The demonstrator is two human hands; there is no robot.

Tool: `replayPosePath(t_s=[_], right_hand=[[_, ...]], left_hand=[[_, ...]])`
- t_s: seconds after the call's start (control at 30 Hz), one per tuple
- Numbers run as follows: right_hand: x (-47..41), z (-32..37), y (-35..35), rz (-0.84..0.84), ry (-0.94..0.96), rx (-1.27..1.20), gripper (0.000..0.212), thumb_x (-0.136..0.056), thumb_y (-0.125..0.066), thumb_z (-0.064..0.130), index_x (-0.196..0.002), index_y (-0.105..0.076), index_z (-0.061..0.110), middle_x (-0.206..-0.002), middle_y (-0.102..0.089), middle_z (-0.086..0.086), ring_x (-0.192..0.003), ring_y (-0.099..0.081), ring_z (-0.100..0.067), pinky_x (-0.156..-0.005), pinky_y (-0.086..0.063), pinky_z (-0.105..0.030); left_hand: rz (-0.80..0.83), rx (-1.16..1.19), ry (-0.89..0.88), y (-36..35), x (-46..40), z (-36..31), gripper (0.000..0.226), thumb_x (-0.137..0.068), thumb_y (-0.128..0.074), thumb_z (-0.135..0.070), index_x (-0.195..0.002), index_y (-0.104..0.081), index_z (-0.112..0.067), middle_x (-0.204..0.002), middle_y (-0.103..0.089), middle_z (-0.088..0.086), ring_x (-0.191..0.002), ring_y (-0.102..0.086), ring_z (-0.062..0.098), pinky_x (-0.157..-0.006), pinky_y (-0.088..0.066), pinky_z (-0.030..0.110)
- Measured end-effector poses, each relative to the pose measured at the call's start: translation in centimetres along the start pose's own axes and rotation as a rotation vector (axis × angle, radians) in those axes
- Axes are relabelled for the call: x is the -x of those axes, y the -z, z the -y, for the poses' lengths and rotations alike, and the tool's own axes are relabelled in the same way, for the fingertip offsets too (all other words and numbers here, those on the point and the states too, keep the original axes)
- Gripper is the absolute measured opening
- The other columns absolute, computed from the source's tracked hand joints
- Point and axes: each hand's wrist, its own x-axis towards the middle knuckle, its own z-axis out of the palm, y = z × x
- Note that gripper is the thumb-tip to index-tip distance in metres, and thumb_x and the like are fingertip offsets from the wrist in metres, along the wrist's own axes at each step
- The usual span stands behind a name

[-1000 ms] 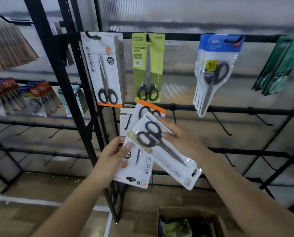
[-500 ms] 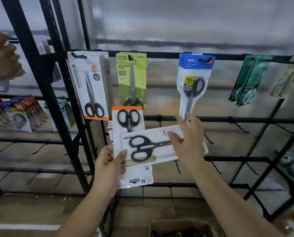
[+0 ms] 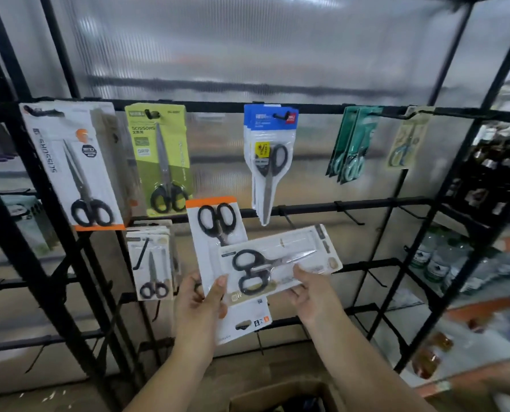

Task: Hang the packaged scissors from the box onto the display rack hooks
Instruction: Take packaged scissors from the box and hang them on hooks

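At bottom centre, open brown cardboard box [image 3: 280, 396], rim only visible. Above it, left hand [image 3: 199, 304] pinches two packs: thumb over clear-blister black-handled scissors pack [image 3: 280, 263], lying sideways on an upright white orange-topped scissors card [image 3: 218, 230]. Right hand [image 3: 313, 292] holds the blister pack's lower edge, fingers curled under. Behind, black wire display rack [image 3: 351, 206]; green scissors card [image 3: 158, 159] hangs upper left.

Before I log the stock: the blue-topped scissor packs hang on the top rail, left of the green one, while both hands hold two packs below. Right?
Not quite. The head view shows the blue-topped scissor packs on the top rail to the right of the green pack, not left. The left hand and right hand do hold two packs below.
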Motion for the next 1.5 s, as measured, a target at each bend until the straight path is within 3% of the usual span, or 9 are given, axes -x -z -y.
replayPosePath(t_s=[0.1, 0.2, 0.53, 0.77, 0.97, 1.07, 1.17, 1.33, 1.5], right_hand=[[-0.2, 2.6, 2.0, -0.051, 0.164, 0.030, 0.039, -0.091, -0.052, -0.002, -0.127, -0.049, 0.014, -0.103, -0.069, -0.006, -0.082, -0.067, -0.018, -0.059, -0.055, -0.031], [-0.1, 4.9, 3.6, -0.090, 0.262, 0.038, 0.041, -0.091, -0.055, -0.001, -0.129, -0.048, 0.012, -0.118, -0.064, -0.011, -0.095, -0.064, -0.024, -0.078, -0.053, -0.039], [-0.3, 4.2, 5.9, -0.137, 0.392, 0.166, 0.025, -0.088, -0.058, 0.003, -0.111, -0.057, 0.013, -0.112, -0.066, -0.010, -0.097, -0.063, -0.028, -0.078, -0.052, -0.038], [-1.7, -0.7, 2.4, -0.113, 0.290, 0.407, 0.020, -0.086, -0.057, -0.005, -0.095, -0.061, 0.013, -0.102, -0.066, -0.012, -0.097, -0.060, -0.033, -0.091, -0.046, -0.051], [-1.4, -5.4, -2.8, 0.124, 0.136, 0.746, 0.017, -0.087, -0.054, -0.008, -0.096, -0.061, 0.005, -0.086, -0.066, -0.004, -0.077, -0.061, -0.015, -0.054, -0.045, -0.022], [-1.6, -8.1, -5.2, 0.243, 0.083, 0.910, 0.018, -0.086, -0.058, -0.003, -0.093, -0.061, 0.014, -0.094, -0.068, -0.003, -0.087, -0.064, -0.019, -0.065, -0.049, -0.029], [-1.5, -10.5, -7.8, 0.340, 0.058, 0.990, 0.020, -0.086, -0.060, -0.002, -0.090, -0.061, 0.017, -0.091, -0.067, -0.003, -0.079, -0.062, -0.013, -0.069, -0.051, -0.027], [-1.3, -13.3, -11.0, 0.452, 0.035, 1.129, 0.036, -0.083, -0.061, -0.004, -0.117, -0.057, 0.007, -0.101, -0.064, -0.016, -0.087, -0.061, -0.026, -0.073, -0.046, -0.028], [-2.4, -14.9, -12.2, 0.456, 0.062, 1.156, 0.028, -0.081, -0.059, -0.009, -0.095, -0.059, 0.015, -0.095, -0.064, -0.007, -0.086, -0.059, -0.019, -0.081, -0.047, -0.031]], left_hand=[[0.048, -0.032, 0.075, -1.3, -0.3, 0.8, 0.007, -0.087, -0.063, -0.010, -0.089, -0.058, -0.013, -0.071, -0.060, 0.007, -0.052, -0.042, 0.018, -0.044, -0.031, 0.027], [0.073, -0.059, 0.114, -2.3, -0.4, 1.3, 0.009, -0.085, -0.067, -0.012, -0.089, -0.059, -0.014, -0.071, -0.057, 0.009, -0.058, -0.044, 0.022, -0.051, -0.034, 0.032], [0.097, -0.144, 0.189, -0.9, -0.7, 2.5, 0.008, -0.086, -0.066, -0.011, -0.087, -0.058, -0.013, -0.074, -0.062, 0.007, -0.061, -0.056, 0.020, -0.056, -0.042, 0.032], [-0.084, -0.251, 0.169, 6.1, -0.3, 1.8, 0.007, -0.090, -0.062, -0.012, -0.092, -0.057, -0.016, -0.087, -0.063, 0.010, -0.077, -0.058, 0.030, -0.065, -0.043, 0.038], [-0.294, -0.317, 0.127, 11.5, 1.3, 0.6, 0.008, -0.092, -0.058, -0.015, -0.088, -0.053, -0.019, -0.085, -0.060, 0.002, -0.074, -0.055, 0.016, -0.061, -0.043, 0.029], [-0.343, -0.343, 0.074, 13.7, 1.3, -0.2, 0.005, -0.092, -0.056, -0.011, -0.091, -0.052, -0.014, -0.084, -0.059, 0.003, -0.074, -0.054, 0.018, -0.058, -0.041, 0.030], [-0.388, -0.337, 0.017, 15.5, 1.2, -1.4, 0.013, -0.091, -0.057, -0.005, -0.083, -0.051, -0.014, -0.073, -0.053, 0.004, -0.064, -0.048, 0.016, -0.054, -0.037, 0.028], [-0.440, -0.348, -0.036, 18.0, 0.8, -2.3, 0.016, -0.091, -0.057, -0.005, -0.080, -0.051, -0.014, -0.066, -0.049, 0.001, -0.054, -0.043, 0.012, -0.046, -0.036, 0.022], [-0.450, -0.328, -0.024, 19.5, 0.1, -2.2, 0.011, -0.090, -0.059, -0.010, -0.082, -0.051, -0.013, -0.064, -0.051, -0.003, -0.047, -0.044, 0.004, -0.042, -0.036, 0.018]])
